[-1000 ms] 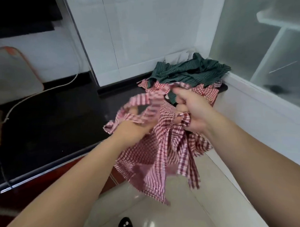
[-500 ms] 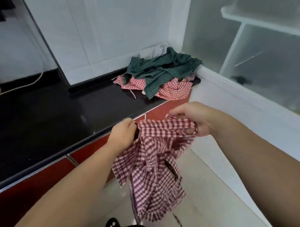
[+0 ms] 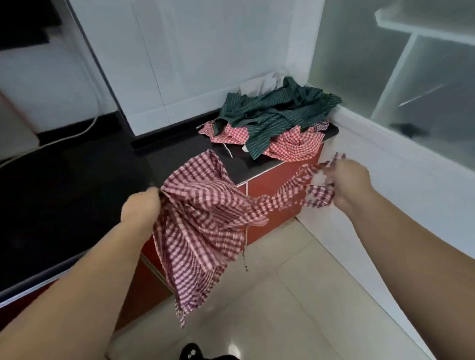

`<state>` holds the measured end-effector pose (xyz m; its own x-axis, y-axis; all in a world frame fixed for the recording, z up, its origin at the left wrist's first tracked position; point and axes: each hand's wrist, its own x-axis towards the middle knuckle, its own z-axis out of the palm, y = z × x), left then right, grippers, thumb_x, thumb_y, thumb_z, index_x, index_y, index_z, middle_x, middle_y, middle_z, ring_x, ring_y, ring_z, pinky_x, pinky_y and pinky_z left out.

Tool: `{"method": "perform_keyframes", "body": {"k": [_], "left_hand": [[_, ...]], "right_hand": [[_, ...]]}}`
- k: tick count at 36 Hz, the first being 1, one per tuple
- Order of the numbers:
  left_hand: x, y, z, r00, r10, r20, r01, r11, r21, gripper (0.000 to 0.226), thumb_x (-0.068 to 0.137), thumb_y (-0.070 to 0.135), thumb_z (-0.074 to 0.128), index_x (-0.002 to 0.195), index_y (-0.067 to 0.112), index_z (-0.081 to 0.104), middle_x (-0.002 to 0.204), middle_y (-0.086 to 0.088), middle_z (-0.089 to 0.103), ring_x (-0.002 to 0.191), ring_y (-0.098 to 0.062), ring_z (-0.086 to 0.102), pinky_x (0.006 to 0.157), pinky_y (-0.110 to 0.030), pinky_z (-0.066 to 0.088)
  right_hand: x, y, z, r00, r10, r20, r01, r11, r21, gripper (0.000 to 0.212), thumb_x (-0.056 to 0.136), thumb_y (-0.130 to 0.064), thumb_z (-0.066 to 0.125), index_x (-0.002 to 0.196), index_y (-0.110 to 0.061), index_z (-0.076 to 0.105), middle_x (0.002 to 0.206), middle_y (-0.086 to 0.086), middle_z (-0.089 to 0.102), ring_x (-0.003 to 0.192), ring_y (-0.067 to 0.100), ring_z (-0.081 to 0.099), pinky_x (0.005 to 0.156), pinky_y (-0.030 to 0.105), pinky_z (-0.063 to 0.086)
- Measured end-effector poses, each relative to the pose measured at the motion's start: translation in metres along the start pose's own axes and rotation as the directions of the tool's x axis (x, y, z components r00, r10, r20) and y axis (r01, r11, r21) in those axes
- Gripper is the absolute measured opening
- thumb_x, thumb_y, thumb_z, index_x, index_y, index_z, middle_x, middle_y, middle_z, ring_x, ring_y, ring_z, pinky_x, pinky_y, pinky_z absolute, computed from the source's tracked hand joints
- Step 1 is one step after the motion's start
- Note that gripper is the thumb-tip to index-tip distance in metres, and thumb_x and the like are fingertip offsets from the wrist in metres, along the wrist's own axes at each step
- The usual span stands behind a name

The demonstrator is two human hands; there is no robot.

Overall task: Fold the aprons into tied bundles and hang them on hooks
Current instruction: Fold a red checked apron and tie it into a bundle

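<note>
Long black counter (image 3: 70,199) on the left, with red cabinet fronts (image 3: 271,189) below. In the air just off its front edge hangs the red-and-white checked apron (image 3: 203,221), stretched between both hands, most of it drooping toward the floor. The rest wait at the counter's far right corner: a green striped apron (image 3: 277,111) over red checked aprons (image 3: 291,148). The left hand (image 3: 140,207) has its fingers curled tight round a bunched edge of the body. The right hand (image 3: 352,184) is blurred, fingers closed on the strap (image 3: 293,188). Likely step: spreading it out before folding, with no fold or knot yet. Next move calls for squaring the body and keeping the strap free for tying.
</note>
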<state>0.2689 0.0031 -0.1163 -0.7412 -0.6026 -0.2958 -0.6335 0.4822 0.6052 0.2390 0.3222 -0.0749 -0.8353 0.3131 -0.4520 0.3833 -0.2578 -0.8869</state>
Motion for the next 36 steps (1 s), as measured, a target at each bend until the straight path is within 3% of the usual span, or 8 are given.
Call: {"method": "perform_keyframes", "body": {"k": [4, 8, 13, 16, 20, 27, 32, 36], "left_hand": [[-0.030, -0.003, 0.003, 0.867, 0.017, 0.499, -0.262, 0.866, 0.426, 0.022, 0.092, 0.019, 0.055, 0.070, 0.015, 0.055, 0.073, -0.001, 0.056, 0.062, -0.012, 0.051, 0.059, -0.024, 0.046], [-0.041, -0.005, 0.014, 0.694, 0.064, 0.717, -0.521, 0.733, 0.438, 0.027, 0.085, 0.019, 0.059, 0.111, 0.013, 0.067, 0.115, 0.001, 0.063, 0.105, -0.015, 0.060, 0.096, -0.028, 0.047], [-0.054, 0.020, 0.033, 0.667, 0.537, 0.517, -0.537, 0.827, -0.165, 0.060, 0.086, 0.011, 0.070, 0.139, 0.022, 0.045, 0.123, 0.013, 0.055, 0.104, -0.001, 0.052, 0.077, 0.002, 0.034], [-0.064, 0.035, 0.052, 0.565, 0.650, 0.507, -0.558, 0.755, -0.346, 0.056, 0.080, 0.019, 0.077, 0.129, 0.027, 0.053, 0.119, 0.020, 0.060, 0.102, 0.005, 0.058, 0.085, -0.011, 0.042], [-0.063, 0.047, 0.069, 0.647, 0.650, 0.399, -0.671, 0.733, -0.107, 0.010, 0.089, 0.031, 0.067, 0.082, 0.027, 0.061, 0.079, 0.009, 0.062, 0.081, -0.012, 0.060, 0.063, -0.021, 0.037], [-0.029, 0.038, 0.049, 0.886, 0.450, -0.107, -0.441, 0.892, 0.101, 0.016, 0.090, 0.027, 0.060, 0.093, 0.014, 0.051, 0.102, -0.011, 0.060, 0.095, -0.032, 0.057, 0.075, -0.036, 0.043], [-0.020, 0.028, 0.034, 0.868, 0.446, -0.217, -0.438, 0.895, 0.088, 0.037, 0.096, 0.011, 0.045, 0.132, 0.017, 0.048, 0.128, -0.018, 0.045, 0.099, -0.038, 0.054, 0.080, -0.038, 0.040], [-0.027, 0.035, 0.030, 0.700, 0.709, 0.085, -0.714, 0.695, 0.086, 0.075, 0.087, 0.012, 0.062, 0.151, 0.025, 0.025, 0.142, -0.011, 0.032, 0.122, -0.024, 0.045, 0.100, -0.029, 0.038]], "right_hand": [[-0.015, -0.010, 0.041, 0.964, -0.049, 0.262, -0.003, 0.980, 0.197, 0.020, 0.098, 0.001, 0.035, 0.089, -0.007, 0.051, 0.071, 0.013, 0.059, 0.050, 0.020, 0.055, 0.053, 0.033, 0.055], [-0.037, -0.022, 0.066, 0.851, -0.036, 0.525, 0.064, 0.997, -0.036, 0.030, 0.104, -0.026, 0.035, 0.088, -0.012, 0.057, 0.072, 0.002, 0.056, 0.044, 0.010, 0.041, 0.036, 0.016, 0.031], [-0.049, -0.029, 0.073, 0.765, 0.108, 0.635, 0.132, 0.939, -0.319, 0.036, 0.100, -0.041, 0.040, 0.088, -0.015, 0.062, 0.077, 0.002, 0.064, 0.046, 0.008, 0.038, 0.033, 0.015, 0.021], [-0.059, -0.026, 0.074, 0.738, 0.108, 0.666, 0.232, 0.887, -0.400, 0.025, 0.099, -0.034, 0.046, 0.089, -0.015, 0.059, 0.074, 0.000, 0.062, 0.046, 0.007, 0.035, 0.035, 0.016, 0.019], [-0.056, -0.025, 0.061, 0.749, 0.097, 0.655, 0.274, 0.855, -0.440, 0.021, 0.096, -0.034, 0.052, 0.093, -0.014, 0.057, 0.080, 0.001, 0.064, 0.047, 0.008, 0.036, 0.036, 0.016, 0.020], [-0.030, -0.025, 0.021, 0.841, -0.349, 0.414, 0.539, 0.481, -0.691, 0.013, 0.088, -0.012, 0.052, 0.083, -0.004, 0.060, 0.071, 0.004, 0.052, 0.059, 0.015, 0.044, 0.055, 0.027, 0.034], [-0.028, -0.032, 0.010, 0.884, -0.354, 0.306, 0.465, 0.734, -0.495, 0.023, 0.095, -0.019, 0.046, 0.077, -0.010, 0.058, 0.060, 0.000, 0.047, 0.041, 0.008, 0.033, 0.040, 0.022, 0.024], [-0.045, -0.045, 0.018, 0.814, -0.214, 0.539, 0.485, 0.761, -0.430, 0.026, 0.097, -0.017, 0.042, 0.077, -0.020, 0.058, 0.052, -0.004, 0.047, 0.042, 0.010, 0.031, 0.041, 0.019, 0.021]]}}
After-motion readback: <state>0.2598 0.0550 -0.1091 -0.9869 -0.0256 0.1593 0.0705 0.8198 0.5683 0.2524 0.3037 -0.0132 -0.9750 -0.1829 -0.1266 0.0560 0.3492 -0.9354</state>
